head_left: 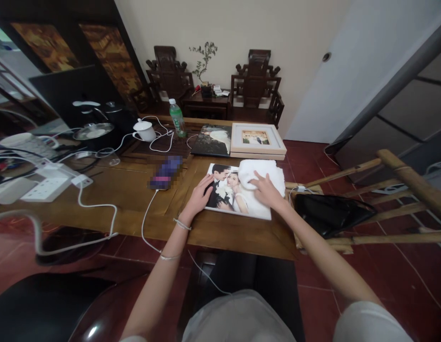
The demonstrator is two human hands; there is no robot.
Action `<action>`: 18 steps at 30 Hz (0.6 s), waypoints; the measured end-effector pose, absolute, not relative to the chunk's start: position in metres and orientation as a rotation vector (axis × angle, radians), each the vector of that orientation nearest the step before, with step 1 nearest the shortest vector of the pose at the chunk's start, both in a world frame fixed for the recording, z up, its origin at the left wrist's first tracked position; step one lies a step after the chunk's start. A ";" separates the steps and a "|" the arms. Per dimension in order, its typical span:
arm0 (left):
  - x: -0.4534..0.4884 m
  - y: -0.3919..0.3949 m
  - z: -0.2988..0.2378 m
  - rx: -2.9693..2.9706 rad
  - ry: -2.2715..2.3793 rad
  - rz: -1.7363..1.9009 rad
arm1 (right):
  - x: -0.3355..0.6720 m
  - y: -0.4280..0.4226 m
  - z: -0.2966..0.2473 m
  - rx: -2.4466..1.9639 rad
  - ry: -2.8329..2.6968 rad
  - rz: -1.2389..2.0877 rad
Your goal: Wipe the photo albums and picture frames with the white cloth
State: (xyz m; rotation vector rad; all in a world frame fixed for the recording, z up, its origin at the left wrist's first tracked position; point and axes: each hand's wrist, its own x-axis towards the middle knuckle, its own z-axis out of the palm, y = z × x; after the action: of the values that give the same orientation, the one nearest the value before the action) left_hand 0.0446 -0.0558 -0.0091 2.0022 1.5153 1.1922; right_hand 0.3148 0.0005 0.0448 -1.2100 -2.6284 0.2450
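Note:
A large wedding photo print lies flat on the wooden table in front of me. My left hand rests flat on its left edge, fingers spread, holding it down. A white folded cloth lies on the photo's upper right part. My right hand presses on that cloth with fingers curved over it.
Behind the print lie a dark photo panel and a white framed picture. A phone with a white cable, a green bottle, a white cup and power strips sit left. A bamboo chair stands right.

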 end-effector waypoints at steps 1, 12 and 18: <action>0.045 -0.056 -0.009 2.001 1.520 1.189 | 0.316 -0.014 0.043 -1.190 -2.655 0.233; 0.046 -0.057 -0.007 2.016 1.536 1.176 | 0.323 -0.134 0.056 -0.966 -2.871 0.369; 0.046 -0.058 -0.006 1.999 1.530 1.173 | 0.311 -0.087 0.055 -0.993 -2.814 0.380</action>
State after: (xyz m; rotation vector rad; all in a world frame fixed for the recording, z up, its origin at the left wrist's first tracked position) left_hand 0.0459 -0.0577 -0.0057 1.9986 1.5302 1.1734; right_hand 0.3109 -0.0874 0.0554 -0.9933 -2.8138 0.3799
